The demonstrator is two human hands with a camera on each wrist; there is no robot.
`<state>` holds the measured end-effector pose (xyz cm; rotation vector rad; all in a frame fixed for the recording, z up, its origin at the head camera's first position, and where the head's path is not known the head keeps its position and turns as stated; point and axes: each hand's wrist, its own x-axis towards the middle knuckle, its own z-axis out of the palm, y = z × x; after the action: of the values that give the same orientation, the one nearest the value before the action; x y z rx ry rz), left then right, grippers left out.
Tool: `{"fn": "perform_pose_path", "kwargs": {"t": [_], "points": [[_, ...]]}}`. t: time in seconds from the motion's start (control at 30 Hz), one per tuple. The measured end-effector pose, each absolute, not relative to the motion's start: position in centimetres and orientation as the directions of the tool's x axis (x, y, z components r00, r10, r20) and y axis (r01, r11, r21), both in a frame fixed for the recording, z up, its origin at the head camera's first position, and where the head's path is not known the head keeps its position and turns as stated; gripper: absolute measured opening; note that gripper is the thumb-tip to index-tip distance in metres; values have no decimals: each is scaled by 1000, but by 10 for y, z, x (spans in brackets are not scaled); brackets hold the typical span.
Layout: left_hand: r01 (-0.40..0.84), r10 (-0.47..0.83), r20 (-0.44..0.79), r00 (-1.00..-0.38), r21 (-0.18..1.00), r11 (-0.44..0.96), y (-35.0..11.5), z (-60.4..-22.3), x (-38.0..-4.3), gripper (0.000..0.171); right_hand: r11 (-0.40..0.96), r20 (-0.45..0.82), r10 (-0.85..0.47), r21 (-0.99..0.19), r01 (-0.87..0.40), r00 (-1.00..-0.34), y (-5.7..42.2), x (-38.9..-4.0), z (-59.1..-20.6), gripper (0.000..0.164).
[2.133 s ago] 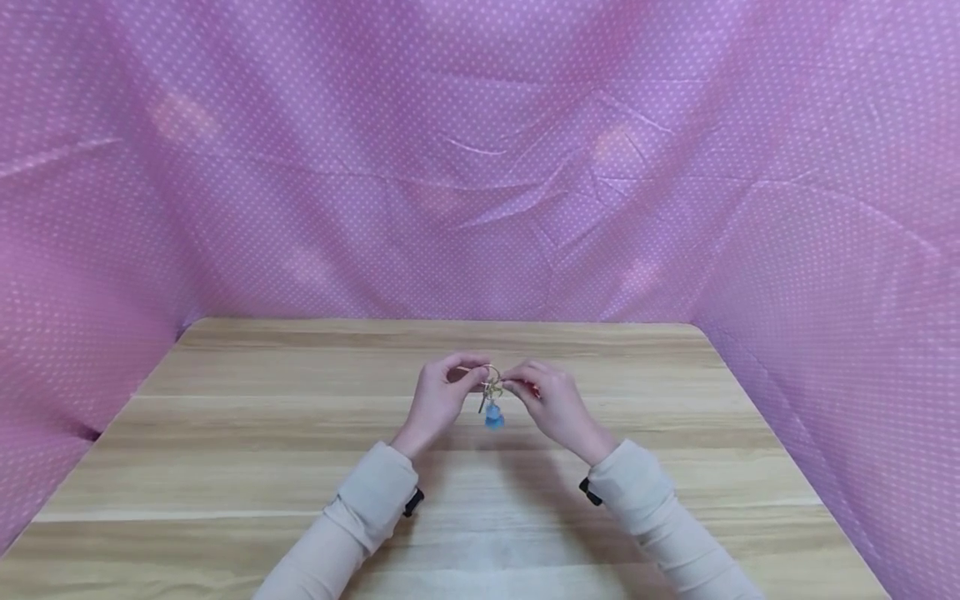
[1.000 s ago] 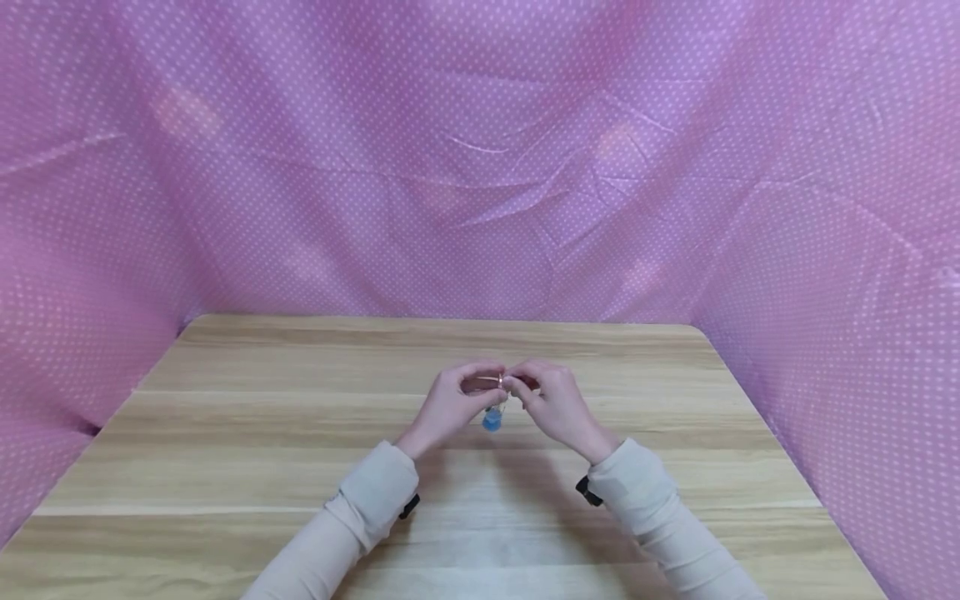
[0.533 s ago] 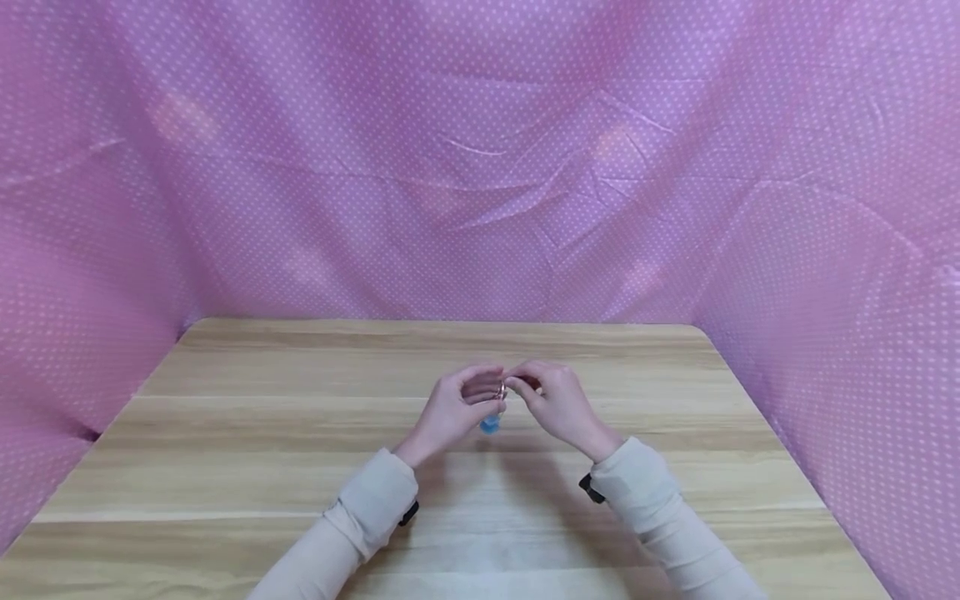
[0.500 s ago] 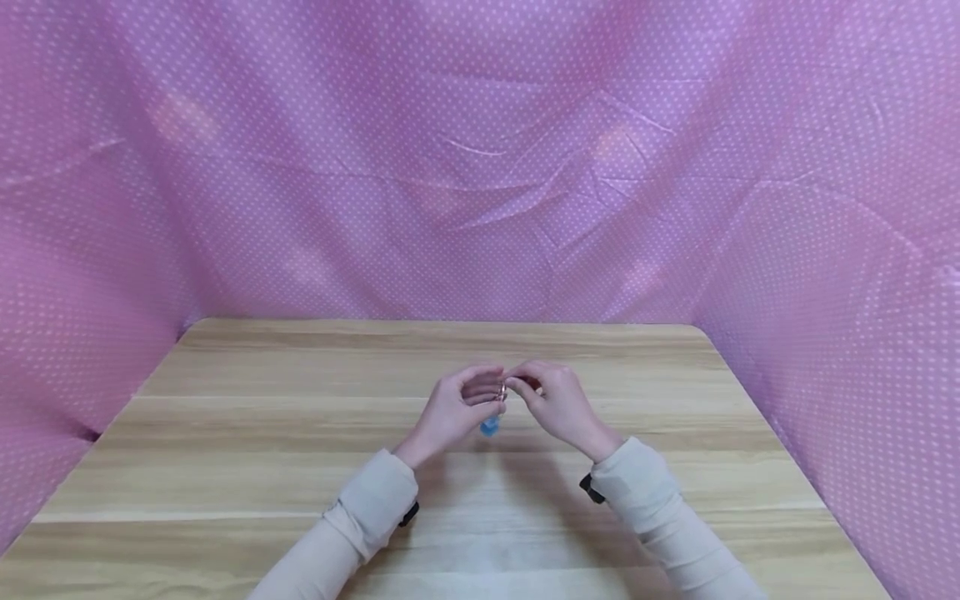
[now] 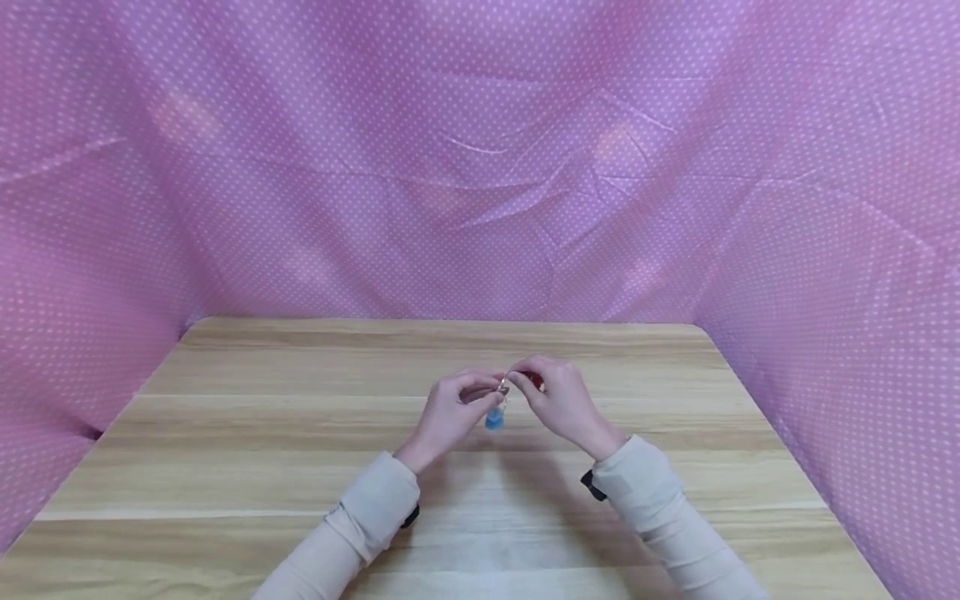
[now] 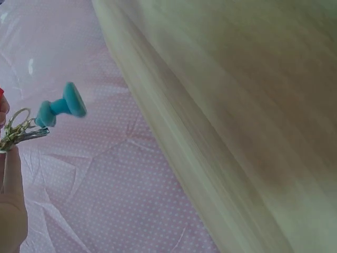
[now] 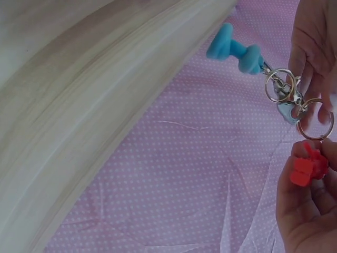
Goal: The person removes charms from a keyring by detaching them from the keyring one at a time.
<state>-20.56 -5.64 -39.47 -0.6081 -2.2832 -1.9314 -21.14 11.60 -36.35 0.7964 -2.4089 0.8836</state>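
Held up over the table is a bunch of metal key rings with a blue dumbbell-shaped charm (image 5: pixel 493 418) hanging below. My left hand (image 5: pixel 448 414) pinches the bunch; in the left wrist view a silver key-like piece (image 6: pixel 32 135) sticks out beside the blue charm (image 6: pixel 60 107). My right hand (image 5: pixel 558 400) pinches the large split ring (image 7: pixel 330 126) between thumb and finger. A small red charm (image 7: pixel 303 171) lies against the right hand's fingers, and the head view shows only a little of it. A smaller gold ring (image 7: pixel 280 85) sits nearer the blue charm.
Beneath the hands spreads a wood-grain table (image 5: pixel 262 467). Pink dotted cloth (image 5: pixel 480 167) hangs behind it and along both sides. A black strap piece (image 5: pixel 592 485) shows at the right sleeve cuff.
The hands have come together since the earliest frame, and the left fingers have shifted around the rings. Over the last half second the right hand moved slightly up, exposing more red under it.
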Motion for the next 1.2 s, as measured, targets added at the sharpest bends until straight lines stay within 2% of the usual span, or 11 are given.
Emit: {"fn": "perform_pose_path", "kwargs": {"t": [0.13,0.27,0.4,0.53,0.77,1.07,1.2], "points": [[484,194,447,-873,841,242,-56,-396,-204,10,639,581,-352,-423,-642,-733,117,-210,-362,6],[513,148,492,-858,805,298,-57,-394,-202,11,642,585,-349,-419,-642,-732,118,-209,-361,5],[453,110,440,-891,852,264,-60,-391,-203,11,640,578,-352,-426,-640,-736,117,-210,-359,5],[398,104,384,-917,883,249,-61,-389,-203,11,629,537,-347,-475,-616,-769,117,-211,-357,7],[365,133,342,-930,903,229,-59,-390,-202,11,626,476,-334,-533,-569,-813,116,-211,-353,7],[352,185,311,-932,898,265,-52,-390,-201,7,628,489,-357,-506,-591,-796,112,-207,-348,6],[305,146,273,-951,909,283,-52,-388,-201,22,614,520,-355,-497,-613,-777,113,-207,-349,4]]}}
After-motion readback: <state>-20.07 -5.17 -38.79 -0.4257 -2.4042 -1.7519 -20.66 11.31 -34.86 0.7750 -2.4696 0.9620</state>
